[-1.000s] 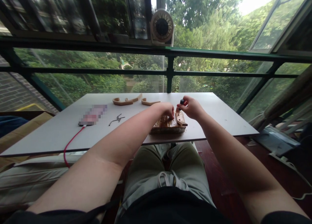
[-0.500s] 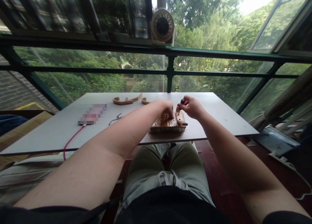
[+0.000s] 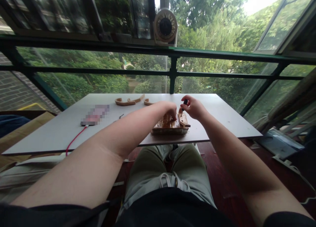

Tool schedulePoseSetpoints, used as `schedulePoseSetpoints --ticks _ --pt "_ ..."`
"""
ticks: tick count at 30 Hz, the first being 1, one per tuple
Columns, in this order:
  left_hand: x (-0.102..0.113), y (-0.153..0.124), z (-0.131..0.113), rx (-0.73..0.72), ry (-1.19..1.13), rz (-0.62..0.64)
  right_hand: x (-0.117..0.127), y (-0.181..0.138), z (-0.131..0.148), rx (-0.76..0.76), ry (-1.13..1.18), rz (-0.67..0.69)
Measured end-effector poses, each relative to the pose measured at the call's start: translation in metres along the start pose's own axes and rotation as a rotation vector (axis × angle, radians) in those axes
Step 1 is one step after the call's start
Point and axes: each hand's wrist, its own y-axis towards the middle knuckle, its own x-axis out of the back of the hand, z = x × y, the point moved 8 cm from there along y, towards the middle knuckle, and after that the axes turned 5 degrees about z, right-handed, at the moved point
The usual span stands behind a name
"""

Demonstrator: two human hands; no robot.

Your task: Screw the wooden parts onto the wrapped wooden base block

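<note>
A screwdriver with a black handle [image 3: 185, 102] is pinched in my right hand [image 3: 194, 106], its shaft pointing down at a light wooden bracket [image 3: 183, 121]. That curved bracket lies along the right side of a glossy brown wooden block [image 3: 169, 128], near the table's front edge. My left hand [image 3: 172, 111] bends down onto the top of the block, beside the bracket. Its fingers are mostly hidden behind the wrist, so whether they grip anything does not show.
Curved wooden pieces [image 3: 125, 102] lie at the back of the white table [image 3: 222, 121]. A blurred phone-like object [image 3: 95, 115] with a red cable [image 3: 75, 138] is on the left. Small metal hex keys [image 3: 120, 116] show partly behind my left forearm. A round fan [image 3: 165, 25] stands above the railing.
My right hand's fingers have shifted slightly around the screwdriver handle, which leans a little differently. My left forearm now covers more of the hex keys. The block and bracket stay put.
</note>
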Motion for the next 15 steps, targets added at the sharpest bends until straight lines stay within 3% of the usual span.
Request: schedulePoseSetpoints --ticks 1,5,9,15 --pt "-0.004 -0.003 0.007 0.047 0.039 0.095 0.000 0.000 0.002 0.012 -0.020 0.008" --pt "0.002 -0.013 0.022 0.013 -0.243 0.122 0.002 0.001 0.004 0.037 -0.116 0.037" --pt "0.007 -0.016 0.024 -0.098 -0.353 -0.072 0.006 0.006 0.000 0.006 -0.179 0.062" --pt "-0.015 -0.023 0.000 -0.257 -0.389 -0.329 0.007 0.016 0.003 -0.010 -0.275 0.093"
